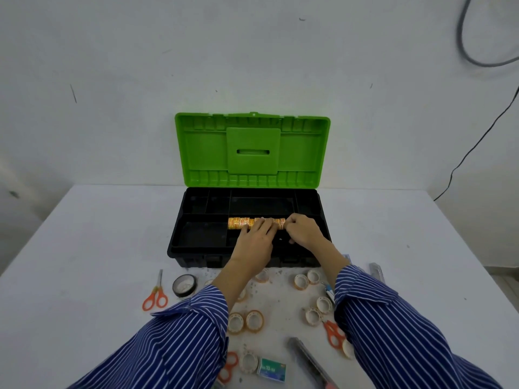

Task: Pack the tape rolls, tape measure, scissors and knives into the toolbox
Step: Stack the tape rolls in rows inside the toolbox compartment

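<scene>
Both hands over the toolbox: left hand lies flat-fingered on the tape row in the tray, right hand pinches the row's right end.

tape rolls (yellow row), in open toolbox
</scene>
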